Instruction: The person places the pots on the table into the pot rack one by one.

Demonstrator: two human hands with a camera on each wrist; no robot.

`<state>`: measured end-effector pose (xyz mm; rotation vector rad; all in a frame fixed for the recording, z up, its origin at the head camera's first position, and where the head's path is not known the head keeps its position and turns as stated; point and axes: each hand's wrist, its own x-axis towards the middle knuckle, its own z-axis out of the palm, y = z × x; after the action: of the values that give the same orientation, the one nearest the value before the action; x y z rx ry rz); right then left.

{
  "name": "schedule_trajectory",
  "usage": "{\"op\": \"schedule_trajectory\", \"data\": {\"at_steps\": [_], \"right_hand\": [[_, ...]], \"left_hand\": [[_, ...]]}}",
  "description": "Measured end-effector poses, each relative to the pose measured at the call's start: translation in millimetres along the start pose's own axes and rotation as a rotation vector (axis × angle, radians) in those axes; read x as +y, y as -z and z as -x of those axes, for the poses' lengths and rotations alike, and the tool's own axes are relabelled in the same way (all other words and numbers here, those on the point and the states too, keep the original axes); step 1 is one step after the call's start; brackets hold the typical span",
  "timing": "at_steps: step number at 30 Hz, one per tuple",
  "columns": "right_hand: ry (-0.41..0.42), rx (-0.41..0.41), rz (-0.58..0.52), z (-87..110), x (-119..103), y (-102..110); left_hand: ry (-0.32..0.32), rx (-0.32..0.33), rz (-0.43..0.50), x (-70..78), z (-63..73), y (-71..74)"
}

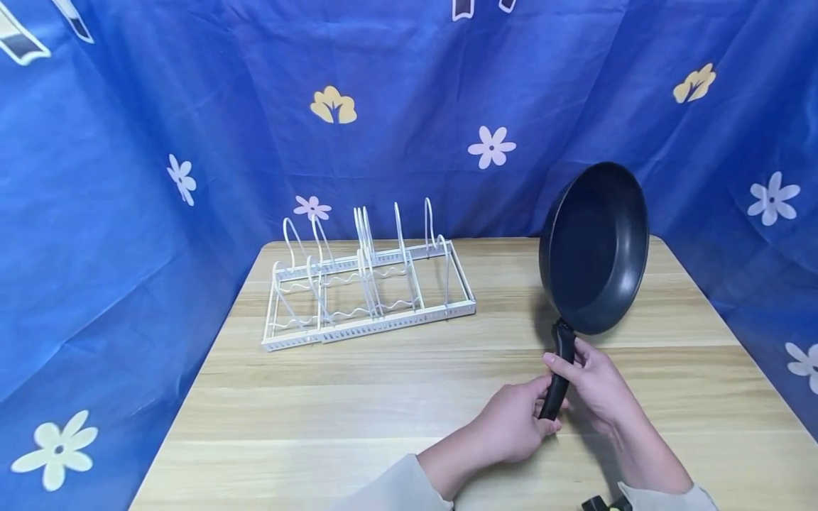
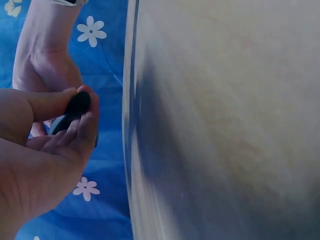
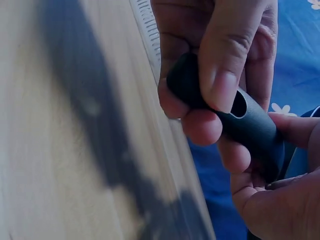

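Observation:
A black frying pan (image 1: 597, 248) is held up at the right of the table in the head view, its inside facing left and towards me and its handle (image 1: 565, 348) pointing down. My left hand (image 1: 511, 424) grips the lower end of that handle, with the thumb pressed over it near the hanging hole in the right wrist view. Higher up, close to the pan body, my right hand (image 1: 601, 387) pinches the handle between thumb and fingers. In the left wrist view, the handle's black end (image 2: 79, 103) pokes out between the left thumb and fingers.
A white wire pan rack (image 1: 397, 323) with several upright loops stands at the back left of the wooden table (image 1: 358, 440). Blue flowered cloth (image 1: 409, 128) hangs behind and along both sides. A small black object (image 1: 596, 503) shows by the right sleeve.

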<state>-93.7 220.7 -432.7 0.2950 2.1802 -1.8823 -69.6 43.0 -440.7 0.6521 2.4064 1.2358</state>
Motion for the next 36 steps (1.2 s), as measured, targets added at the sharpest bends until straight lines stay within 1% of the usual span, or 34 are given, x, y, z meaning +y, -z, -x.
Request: {"op": "schedule_trajectory", "data": {"at_steps": [3, 5, 9, 13, 16, 18, 19, 22, 25, 28, 31, 36], "right_hand": [[0.004, 0.011, -0.088, 2.7, -2.2, -0.4], [0.015, 0.003, -0.161, 3.7, -3.1, -0.7], [0.051, -0.058, -0.259, 5.5, -3.4, -1.2], [0.091, -0.136, -0.328, 6.4, -3.0, -1.5], [0.122, -0.204, -0.369, 6.6, -2.9, -0.4], [0.141, -0.249, -0.387, 6.9, -3.2, 0.7], [0.15, -0.267, -0.394, 7.1, -3.7, 1.1], [0.179, -0.317, -0.409, 7.6, -5.8, 1.7], [0.204, -0.356, -0.392, 8.0, -10.0, 1.4], [0.224, -0.39, -0.358, 8.0, -16.6, -0.3], [0.241, -0.419, -0.332, 8.1, -24.4, -3.0], [0.284, -0.488, -0.346, 9.8, -35.4, -8.5]], "left_hand": [[-0.035, 0.031, -0.09, 0.5, 3.6, -1.2], [-0.065, 0.054, -0.153, 0.1, 6.0, -1.8], [-0.122, 0.096, -0.241, -2.5, 10.4, -1.6], [-0.153, 0.114, -0.246, -3.9, 14.9, 0.1], [-0.158, 0.113, -0.214, -3.9, 18.8, 1.9], [-0.157, 0.107, -0.183, -3.9, 21.1, 3.2], [-0.149, 0.1, -0.147, -3.9, 22.0, 4.0], [-0.105, 0.067, 0.004, -3.2, 23.8, 6.8], [-0.044, 0.037, 0.191, -2.2, 25.8, 10.8], [-0.001, 0.013, 0.315, -1.8, 27.5, 16.1], [0.01, -0.012, 0.376, -2.5, 28.7, 22.4], [0.006, -0.072, 0.465, -3.5, 31.0, 32.9]]}}
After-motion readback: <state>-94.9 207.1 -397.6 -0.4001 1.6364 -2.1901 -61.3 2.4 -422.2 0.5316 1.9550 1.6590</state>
